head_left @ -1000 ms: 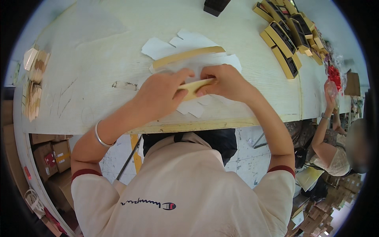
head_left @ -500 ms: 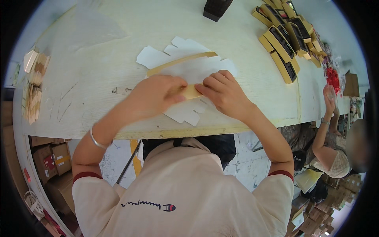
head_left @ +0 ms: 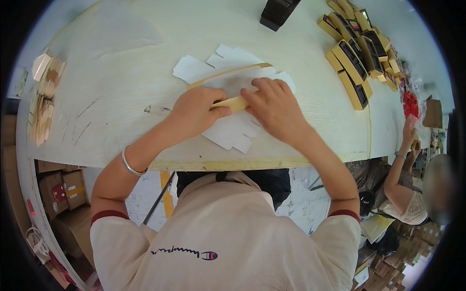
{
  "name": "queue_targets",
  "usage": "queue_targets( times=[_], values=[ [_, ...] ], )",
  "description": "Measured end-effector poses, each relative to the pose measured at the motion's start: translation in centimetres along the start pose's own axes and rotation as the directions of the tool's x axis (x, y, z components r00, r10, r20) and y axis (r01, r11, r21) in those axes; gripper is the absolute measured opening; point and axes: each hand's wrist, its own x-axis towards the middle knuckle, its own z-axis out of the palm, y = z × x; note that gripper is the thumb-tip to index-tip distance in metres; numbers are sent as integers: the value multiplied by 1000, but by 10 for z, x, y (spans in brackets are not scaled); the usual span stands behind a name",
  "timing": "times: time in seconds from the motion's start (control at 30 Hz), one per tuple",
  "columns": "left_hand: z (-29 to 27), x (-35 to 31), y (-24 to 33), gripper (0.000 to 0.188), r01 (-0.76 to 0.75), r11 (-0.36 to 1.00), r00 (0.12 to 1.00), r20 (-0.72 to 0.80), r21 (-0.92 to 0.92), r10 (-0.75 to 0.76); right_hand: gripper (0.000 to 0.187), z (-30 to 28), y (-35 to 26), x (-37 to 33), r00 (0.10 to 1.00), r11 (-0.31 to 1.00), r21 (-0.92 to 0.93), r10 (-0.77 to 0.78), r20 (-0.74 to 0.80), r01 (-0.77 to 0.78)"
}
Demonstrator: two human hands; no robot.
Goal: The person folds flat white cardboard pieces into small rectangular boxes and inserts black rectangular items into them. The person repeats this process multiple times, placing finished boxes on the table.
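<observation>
A die-cut cardboard box blank (head_left: 225, 133), white inside and gold outside, lies partly folded on the table before me. Its far gold strip (head_left: 228, 75) stands up from the white board. My left hand (head_left: 194, 111) pinches the near gold panel (head_left: 235, 104) at its left end, thumb in front and fingers behind. At the other end my right hand (head_left: 274, 104) is closed on the same panel with bent fingers. White flaps stick out beyond both hands, and part of the blank is hidden under them.
Assembled gold boxes with black inserts (head_left: 349, 63) pile up at the far right. A black box-shaped piece (head_left: 276, 17) stands at the back. Flat stacked cardboard pieces (head_left: 42, 116) line the left edge. Another person (head_left: 405, 191) works at right near red material (head_left: 410, 104). Cartons (head_left: 73, 189) sit below the table.
My left hand has shifted slightly, and its thumb now lies along the near panel. My right fingers have lifted and spread a little over the panel. The view has shifted slightly.
</observation>
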Motion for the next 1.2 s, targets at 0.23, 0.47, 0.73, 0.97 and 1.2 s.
queue_targets(
  times=[0.23,0.47,0.73,0.97,1.2],
  values=[
    [-25,-22,52,17,-62,992,998,-6,111,63,15,6,14,-12,978,978,-21,-206,9,206],
    [-53,6,-19,47,-401,761,903,80,509,422,17,-24,23,-9,970,972,-107,-192,152,209],
    [-31,9,-13,33,-675,440,657,211,592,724,24,-4,-7,-35,988,982,119,-150,23,147],
    [-22,9,4,22,-773,268,455,208,575,866,31,-12,7,-56,996,930,359,-65,-57,81],
    [6,11,-6,20,-692,676,716,116,252,689,16,-2,-5,-47,996,853,516,92,-4,-77]
  ],
)
